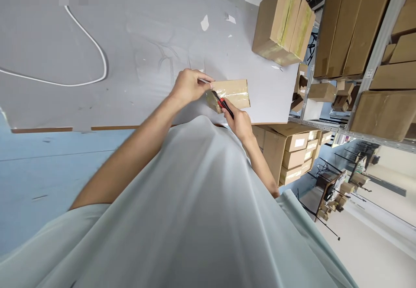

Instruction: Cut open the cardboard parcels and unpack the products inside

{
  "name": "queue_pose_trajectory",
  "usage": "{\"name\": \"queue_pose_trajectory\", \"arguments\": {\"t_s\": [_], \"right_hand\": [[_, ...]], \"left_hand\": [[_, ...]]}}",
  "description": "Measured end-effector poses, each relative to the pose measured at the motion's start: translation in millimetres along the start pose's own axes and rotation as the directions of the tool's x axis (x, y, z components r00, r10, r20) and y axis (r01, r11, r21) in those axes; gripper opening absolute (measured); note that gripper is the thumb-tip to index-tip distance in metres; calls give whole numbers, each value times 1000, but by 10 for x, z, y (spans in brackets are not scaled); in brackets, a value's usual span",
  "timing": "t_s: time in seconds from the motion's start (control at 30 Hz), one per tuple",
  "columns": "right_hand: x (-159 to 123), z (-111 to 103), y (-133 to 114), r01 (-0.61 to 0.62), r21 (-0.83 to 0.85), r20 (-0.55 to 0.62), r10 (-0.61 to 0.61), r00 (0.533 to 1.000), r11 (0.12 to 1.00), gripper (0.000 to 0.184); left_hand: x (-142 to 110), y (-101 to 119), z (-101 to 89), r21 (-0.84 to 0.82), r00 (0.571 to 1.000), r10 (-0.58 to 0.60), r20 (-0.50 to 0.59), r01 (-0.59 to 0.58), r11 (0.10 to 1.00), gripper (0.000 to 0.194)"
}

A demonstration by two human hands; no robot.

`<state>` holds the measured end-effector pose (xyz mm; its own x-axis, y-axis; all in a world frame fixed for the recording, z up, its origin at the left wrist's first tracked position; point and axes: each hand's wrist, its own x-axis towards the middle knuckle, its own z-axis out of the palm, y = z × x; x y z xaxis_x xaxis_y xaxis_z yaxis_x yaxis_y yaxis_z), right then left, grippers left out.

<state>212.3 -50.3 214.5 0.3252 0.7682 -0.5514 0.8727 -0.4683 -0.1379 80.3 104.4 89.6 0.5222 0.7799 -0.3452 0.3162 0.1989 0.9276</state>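
Observation:
A small cardboard box (pixel 236 89) with shiny clear tape along its top lies near the front edge of the grey table (pixel 156 93). My right hand (pixel 241 124) is closed around a red and black box cutter (pixel 223 102). Its tip rests at the taped left end of the box. My left hand (pixel 190 85) is at the box's upper left corner, thumb and fingers pinched there. Exactly what lies between those fingertips is hard to make out, but they touch the box.
Two taped cartons (pixel 282 24) stand at the table's far right. A large open carton (pixel 276 149) filled with smaller boxes is beside the table on the right. Metal shelving (pixel 370 76) holds more cartons. Paper scraps (pixel 204 23) and a white cable (pixel 104 63) lie on the table.

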Motion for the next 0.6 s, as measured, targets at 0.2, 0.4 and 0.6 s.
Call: {"name": "queue_pose_trajectory", "arguments": {"t_s": [0.2,0.4,0.6], "right_hand": [[-27,-4,-73,17,-22,-8,-17,1000,1000,57],[-74,-48,-121,1,-66,-20,-3,1000,998,58],[-87,-116,-254,-39,-136,19,42,999,990,57]], "left_hand": [[-2,10,-26,22,999,35,10,-36,999,22],[13,10,-48,13,999,44,20,-44,999,21],[33,-4,-43,17,1000,10,21,-10,1000,22]]}}
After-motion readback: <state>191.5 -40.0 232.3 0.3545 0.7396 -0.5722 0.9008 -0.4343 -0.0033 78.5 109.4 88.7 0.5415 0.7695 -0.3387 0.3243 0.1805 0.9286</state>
